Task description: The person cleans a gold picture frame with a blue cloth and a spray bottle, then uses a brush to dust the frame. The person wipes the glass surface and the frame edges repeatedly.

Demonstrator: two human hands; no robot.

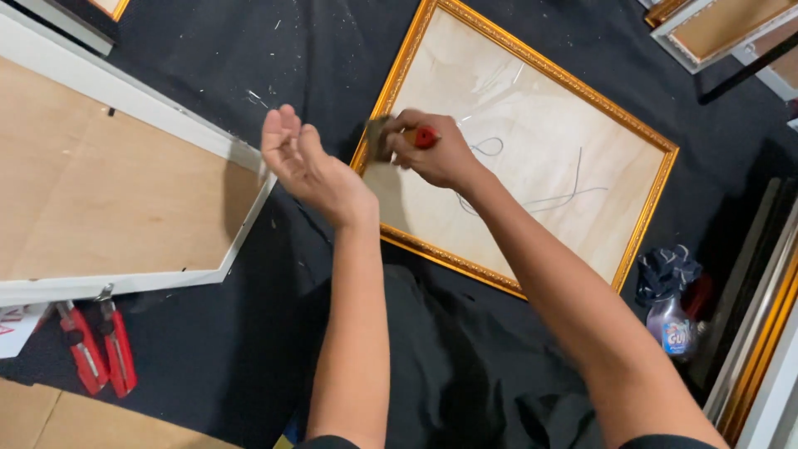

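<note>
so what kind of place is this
Probably a picture-framing workshop. A gold frame and a white frame lie backs-up on black cloth, the right hand holds a brush, and red cutters lie nearby.

Black cloth floor covering (208, 349) (flecked with white debris), whole frame; white-framed board (108, 191), left; red cutters (100, 349), lower left; stacked frames (765, 333), right edge; spray bottle (673, 320), lower right

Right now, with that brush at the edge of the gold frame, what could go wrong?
The right hand holds a red-handled brush at the gold frame's left edge; a hard stroke might scuff the ornate moulding. White specks litter the black cloth, so debris could end up back on the panel. The open left hand hovers off the frame, which might therefore slide.
</note>
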